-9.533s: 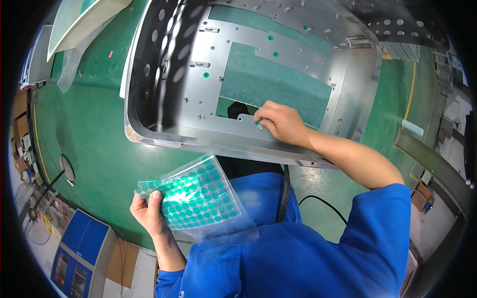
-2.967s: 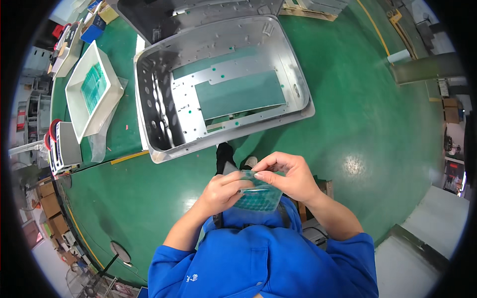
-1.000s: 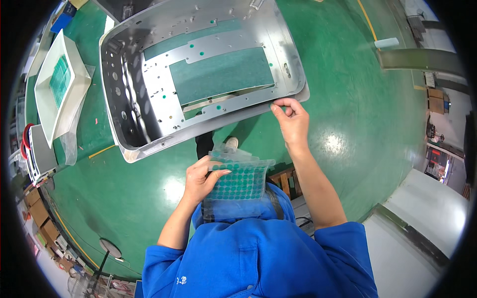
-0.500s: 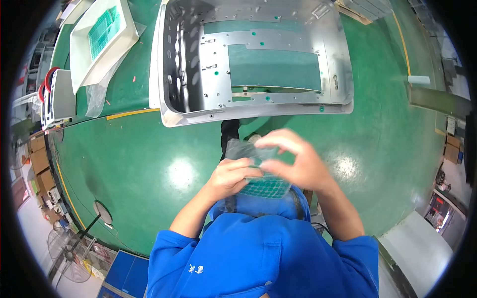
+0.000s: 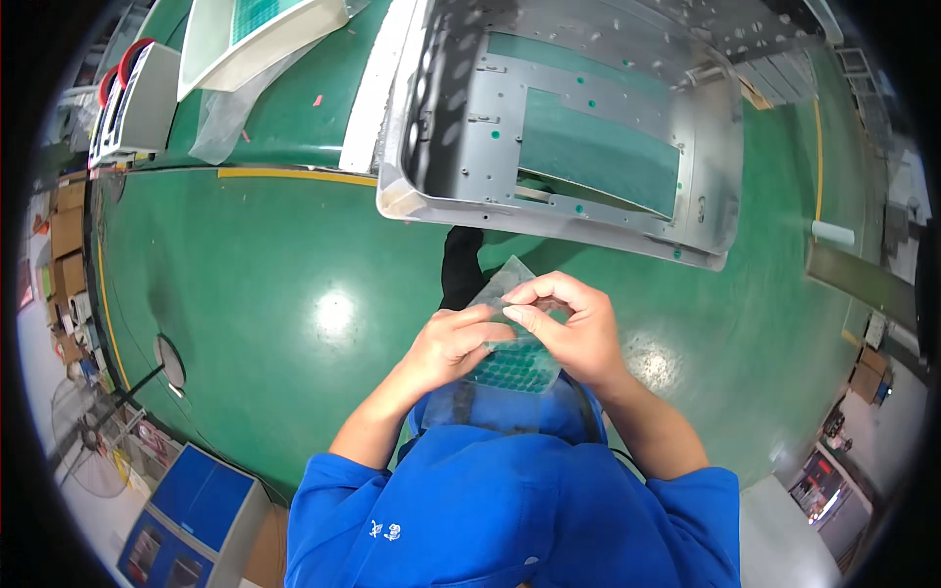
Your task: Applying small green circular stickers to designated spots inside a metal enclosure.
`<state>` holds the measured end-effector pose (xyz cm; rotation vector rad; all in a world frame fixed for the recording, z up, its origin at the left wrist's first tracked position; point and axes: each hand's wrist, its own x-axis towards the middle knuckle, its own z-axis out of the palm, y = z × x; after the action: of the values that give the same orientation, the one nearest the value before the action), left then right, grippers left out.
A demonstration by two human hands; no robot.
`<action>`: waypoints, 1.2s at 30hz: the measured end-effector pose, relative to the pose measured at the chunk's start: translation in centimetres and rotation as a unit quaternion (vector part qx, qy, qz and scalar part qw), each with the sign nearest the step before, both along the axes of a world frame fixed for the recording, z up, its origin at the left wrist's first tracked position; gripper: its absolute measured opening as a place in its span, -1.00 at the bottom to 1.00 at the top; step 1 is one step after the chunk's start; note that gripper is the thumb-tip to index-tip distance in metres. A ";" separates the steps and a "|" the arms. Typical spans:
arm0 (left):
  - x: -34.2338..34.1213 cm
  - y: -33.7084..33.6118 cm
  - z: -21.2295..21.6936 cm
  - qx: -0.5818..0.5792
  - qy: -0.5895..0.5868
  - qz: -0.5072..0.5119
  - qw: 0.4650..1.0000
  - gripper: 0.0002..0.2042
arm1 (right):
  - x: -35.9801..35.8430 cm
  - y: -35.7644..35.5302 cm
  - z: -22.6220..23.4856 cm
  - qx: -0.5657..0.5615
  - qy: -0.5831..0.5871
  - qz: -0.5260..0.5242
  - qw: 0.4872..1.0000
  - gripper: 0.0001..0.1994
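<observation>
In front of my body is a clear sheet covered in rows of round green stickers, its plain end sticking up past my fingers. My left hand is closed on its left side, thumb and fingers gripping it. On the right, my right hand makes a pinch, thumb and forefinger meeting close to my left fingertips over the plain part. Whatever lies inside that pinch is too small to make out. Beyond my hands stands a large metal casing, tilted in view, with cut-outs and several green dots on its inner panel.
A white tray with green sheets in it sits at the upper left, over a crumpled clear plastic bag. A fan and a blue cabinet stand at the lower left. My black-clad leg shows below the casing.
My right thumb and forefinger have come together from a wider, blurred gap. The view has shifted, so the casing now appears farther right and the tray higher.
</observation>
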<state>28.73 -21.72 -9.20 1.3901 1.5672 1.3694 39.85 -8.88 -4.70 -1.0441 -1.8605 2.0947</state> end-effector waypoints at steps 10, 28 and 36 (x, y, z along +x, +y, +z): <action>-3.3 -0.4 -1.5 -0.086 -0.039 0.051 0.994 -0.82 | -4.3 -0.4 -4.0 0.123 0.019 -0.176 0.976 -0.93; -9.4 -3.1 -3.8 -0.079 -0.085 -0.032 0.993 -0.86 | -7.3 -1.7 -4.9 0.268 -0.146 -0.218 0.927 -0.96; -10.4 -3.5 -3.9 -0.085 -0.078 -0.039 0.993 -0.87 | -7.5 -1.7 -5.0 0.280 -0.165 -0.217 0.921 -0.96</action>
<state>18.35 -25.19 -13.08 1.1997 1.4750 1.2378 32.34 -10.59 -9.66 -1.5215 -1.9487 1.0965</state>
